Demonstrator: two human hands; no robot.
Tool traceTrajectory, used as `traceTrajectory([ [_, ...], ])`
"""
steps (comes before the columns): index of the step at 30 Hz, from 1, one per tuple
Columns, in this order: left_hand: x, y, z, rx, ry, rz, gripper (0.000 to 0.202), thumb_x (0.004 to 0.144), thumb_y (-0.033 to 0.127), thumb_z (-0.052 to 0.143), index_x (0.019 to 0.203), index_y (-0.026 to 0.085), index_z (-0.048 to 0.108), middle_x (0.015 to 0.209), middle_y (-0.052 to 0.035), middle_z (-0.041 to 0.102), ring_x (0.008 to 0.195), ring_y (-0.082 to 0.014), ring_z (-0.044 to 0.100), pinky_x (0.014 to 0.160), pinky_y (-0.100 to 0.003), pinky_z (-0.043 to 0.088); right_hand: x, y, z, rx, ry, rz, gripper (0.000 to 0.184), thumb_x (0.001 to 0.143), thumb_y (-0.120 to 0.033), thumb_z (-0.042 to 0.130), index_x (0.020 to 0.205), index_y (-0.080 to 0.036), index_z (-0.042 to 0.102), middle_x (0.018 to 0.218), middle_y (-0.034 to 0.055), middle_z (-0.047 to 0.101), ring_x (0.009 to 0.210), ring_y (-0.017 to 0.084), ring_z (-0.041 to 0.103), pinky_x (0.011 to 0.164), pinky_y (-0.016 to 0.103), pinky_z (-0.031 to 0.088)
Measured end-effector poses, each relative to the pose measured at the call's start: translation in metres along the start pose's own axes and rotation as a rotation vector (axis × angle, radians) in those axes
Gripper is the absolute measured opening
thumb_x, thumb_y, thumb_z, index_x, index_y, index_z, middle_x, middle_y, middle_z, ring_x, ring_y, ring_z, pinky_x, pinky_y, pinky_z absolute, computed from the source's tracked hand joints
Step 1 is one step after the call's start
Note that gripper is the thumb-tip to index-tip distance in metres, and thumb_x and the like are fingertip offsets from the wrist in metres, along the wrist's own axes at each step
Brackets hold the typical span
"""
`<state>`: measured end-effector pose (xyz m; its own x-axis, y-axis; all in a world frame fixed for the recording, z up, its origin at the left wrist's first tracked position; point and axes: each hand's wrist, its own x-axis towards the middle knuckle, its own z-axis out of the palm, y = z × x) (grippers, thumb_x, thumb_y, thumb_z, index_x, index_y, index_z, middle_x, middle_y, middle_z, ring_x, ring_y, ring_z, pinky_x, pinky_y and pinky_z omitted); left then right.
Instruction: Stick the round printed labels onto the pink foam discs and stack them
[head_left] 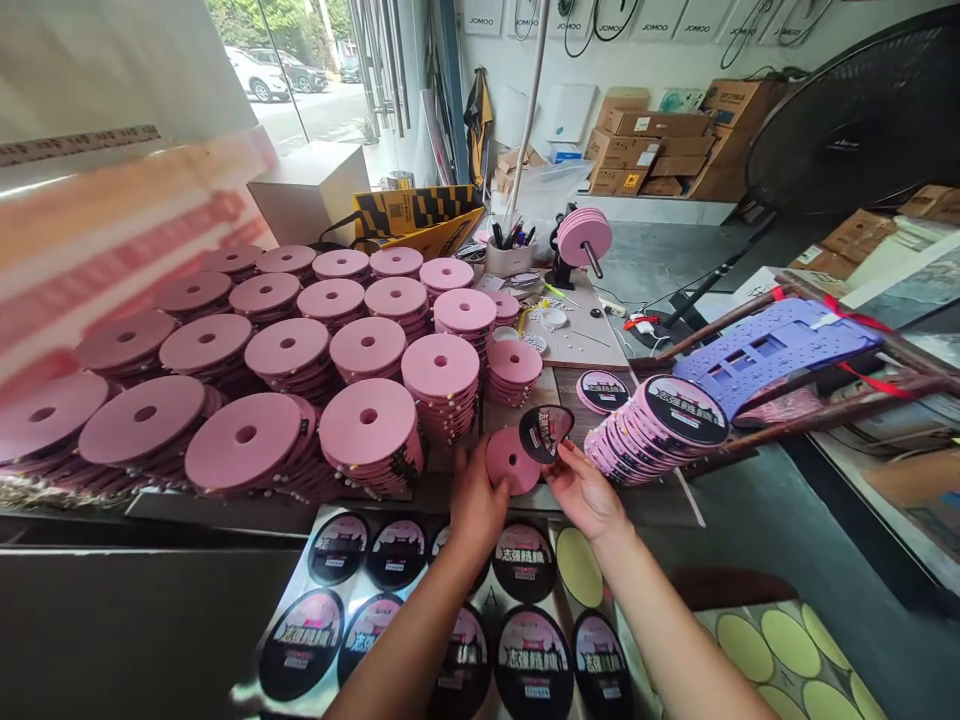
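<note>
Indoors, crowded table (667, 503), pink discs (367, 442), cardboard boxes (628, 150), fan (847, 125).

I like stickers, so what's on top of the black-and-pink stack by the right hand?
A round dark sticker with white writing tops the stack. Below, only edges show; the faces are covered.

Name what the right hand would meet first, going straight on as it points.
Beyond the round label it holds, the right hand would likely meet the short stack of pink discs, though depth is unclear and the held disc may come first.
</note>
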<state>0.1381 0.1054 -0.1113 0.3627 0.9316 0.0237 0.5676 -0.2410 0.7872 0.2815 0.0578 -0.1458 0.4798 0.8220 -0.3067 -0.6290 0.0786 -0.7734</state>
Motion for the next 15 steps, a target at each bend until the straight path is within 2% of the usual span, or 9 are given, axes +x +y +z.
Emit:
traceTrajectory([
  [2, -0.004, -0.001, -0.001, -0.085, -0.022, 0.029, 0.056, 0.066, 0.006, 0.054, 0.121, 0.015, 0.044, 0.121, -0.0115, 0.052, 0.111, -0.0210, 0.050, 0.094, -0.033, 0.041, -0.007, 0.001, 0.002, 0.020, -0.013, 0.010, 0.021, 0.055, -0.029, 0.076, 0.070, -0.025, 0.062, 0.072, -0.0029, 0.069, 0.067, 0.016, 0.063, 0.064, 0.032, 0.052],
  [4, -0.011, -0.002, -0.003, -0.230, -0.051, 0.017, 0.058, 0.065, 0.006, 0.051, 0.122, 0.017, 0.043, 0.120, -0.0088, 0.055, 0.109, -0.0197, 0.052, 0.094, -0.033, 0.040, -0.017, -0.001, 0.005, 0.037, -0.040, 0.028, 0.020, 0.057, -0.031, 0.075, 0.071, -0.026, 0.062, 0.076, -0.0024, 0.069, 0.075, 0.017, 0.064, 0.070, 0.034, 0.052],
  [7, -0.020, -0.003, -0.005, -0.577, -0.155, -0.103, 0.063, 0.068, 0.010, 0.049, 0.129, 0.018, 0.037, 0.115, -0.0080, 0.061, 0.100, -0.0200, 0.058, 0.088, -0.035, 0.044, -0.037, -0.010, 0.007, 0.075, -0.079, 0.044, 0.019, 0.059, -0.033, 0.075, 0.074, -0.028, 0.064, 0.081, -0.0023, 0.070, 0.084, 0.018, 0.063, 0.076, 0.037, 0.050],
  [9, -0.026, -0.001, -0.008, -0.747, -0.192, -0.189, 0.059, 0.070, 0.018, 0.053, 0.128, 0.017, 0.041, 0.113, -0.0087, 0.063, 0.098, -0.0208, 0.059, 0.085, -0.033, 0.045, -0.051, -0.018, 0.006, 0.088, -0.097, 0.044, 0.021, 0.059, -0.034, 0.076, 0.076, -0.029, 0.065, 0.082, -0.0022, 0.069, 0.083, 0.018, 0.063, 0.077, 0.037, 0.050],
  [12, -0.033, 0.003, -0.012, -0.809, -0.111, -0.278, 0.037, 0.072, 0.032, 0.057, 0.105, 0.014, 0.061, 0.106, -0.0093, 0.066, 0.098, -0.0226, 0.058, 0.084, -0.031, 0.044, -0.070, -0.026, 0.005, 0.051, -0.122, 0.057, 0.020, 0.061, -0.038, 0.075, 0.075, -0.029, 0.065, 0.074, 0.0001, 0.066, 0.072, 0.019, 0.062, 0.069, 0.036, 0.051],
  [15, -0.041, 0.009, -0.014, -0.853, -0.012, -0.439, 0.034, 0.076, 0.045, 0.052, 0.086, 0.015, 0.064, 0.089, -0.0070, 0.067, 0.081, -0.0196, 0.059, 0.071, -0.028, 0.046, -0.084, -0.027, 0.007, -0.024, -0.150, 0.079, 0.021, 0.063, -0.044, 0.072, 0.073, -0.028, 0.064, 0.066, 0.0020, 0.062, 0.063, 0.019, 0.059, 0.061, 0.034, 0.050],
])
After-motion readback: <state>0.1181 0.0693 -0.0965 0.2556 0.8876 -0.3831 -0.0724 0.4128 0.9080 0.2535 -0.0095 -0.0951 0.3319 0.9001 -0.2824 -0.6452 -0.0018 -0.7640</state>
